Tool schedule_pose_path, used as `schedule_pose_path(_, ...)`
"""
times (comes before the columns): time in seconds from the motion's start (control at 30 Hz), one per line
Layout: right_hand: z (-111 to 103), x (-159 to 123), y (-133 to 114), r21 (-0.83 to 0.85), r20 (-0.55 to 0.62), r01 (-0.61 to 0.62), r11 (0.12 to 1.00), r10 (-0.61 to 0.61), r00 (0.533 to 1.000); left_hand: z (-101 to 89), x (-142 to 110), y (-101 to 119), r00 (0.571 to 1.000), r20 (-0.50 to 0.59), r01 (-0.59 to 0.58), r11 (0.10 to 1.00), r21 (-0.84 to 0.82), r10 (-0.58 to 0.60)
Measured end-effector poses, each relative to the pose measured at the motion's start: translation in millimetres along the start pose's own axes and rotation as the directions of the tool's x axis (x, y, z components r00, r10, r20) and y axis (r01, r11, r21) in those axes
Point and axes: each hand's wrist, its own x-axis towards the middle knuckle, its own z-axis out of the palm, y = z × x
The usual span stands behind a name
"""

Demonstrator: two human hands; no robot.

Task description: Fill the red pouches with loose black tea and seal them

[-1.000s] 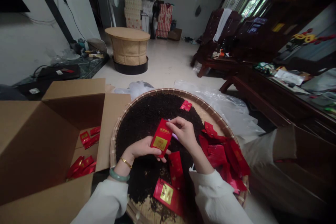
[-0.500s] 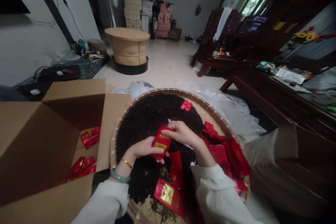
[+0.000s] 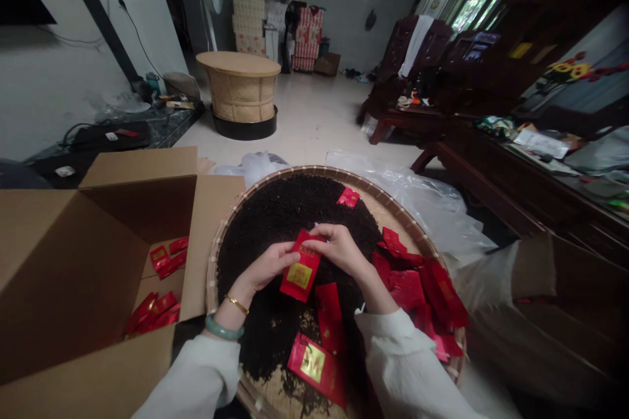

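A red packet with a gold label (image 3: pixel 301 267) hangs over a round woven tray (image 3: pixel 393 206) heaped with dark loose tea (image 3: pixel 285 209). My left hand (image 3: pixel 265 268) pinches the packet's upper left corner. My right hand (image 3: pixel 337 247) grips its top edge from the right; a sliver of something purple shows behind those fingers. Several more red packets (image 3: pixel 422 294) lie piled on the tray's right side, one lies at the near edge (image 3: pixel 314 363), and a single one rests far back on the tea (image 3: pixel 348 197).
An open cardboard box (image 3: pixel 73 262) stands at the left with several red packets (image 3: pixel 157 308) on its bottom. Clear plastic sheeting (image 3: pixel 432 203) lies behind the tray. A dark wooden table (image 3: pixel 531 177) runs along the right. A round wicker drum (image 3: pixel 240 88) stands farther back on the floor.
My left hand has slid from the packet's lower side up to its top corner. The packet tipped flat for a moment and now hangs upright again, slightly lower.
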Motion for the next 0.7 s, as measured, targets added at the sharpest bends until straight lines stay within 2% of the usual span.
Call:
schedule_pose_path(0.1, -0.5, 0.7, 3.7, -0.028, 0.069, 0.049, 0.998, -0.047, 0.997, 2.3, 4.8, 10.8, 0.999, -0.049, 0.020, 0.996, 0.085, -0.016)
schedule_pose_path(0.23, -2.9, -0.8, 3.9, -0.156, 0.025, 0.104, 0.982, -0.101, 0.995, 5.2, 11.5, 26.7, 1.000, -0.019, 0.011, 0.957, 0.291, -0.006)
schedule_pose_path(0.33, -4.0, -2.5, 2.9, -0.232, 0.015, 0.113, 0.966, -0.113, 0.994, 2.8, 15.1, 29.5, 1.000, 0.016, -0.017, 0.920, 0.392, 0.011)
schedule_pose_path(0.53, -9.1, -2.6, 5.1, -0.304, 0.069, 0.147, 0.941, -0.132, 0.989, -11.1, 13.9, 18.0, 0.999, 0.020, 0.025, 0.889, 0.456, -0.039)
schedule_pose_path(0.63, -15.5, -7.2, 9.5, -0.287, -0.034, 0.087, 0.954, -0.101, 0.994, -16.1, 11.9, 17.4, 0.998, -0.023, 0.063, 0.900, 0.432, -0.059)
schedule_pose_path(0.7, -18.5, -14.3, 12.6, -0.224, -0.072, 0.019, 0.974, -0.036, 0.997, -18.8, 11.2, 19.1, 0.997, -0.067, 0.062, 0.920, 0.387, -0.039)
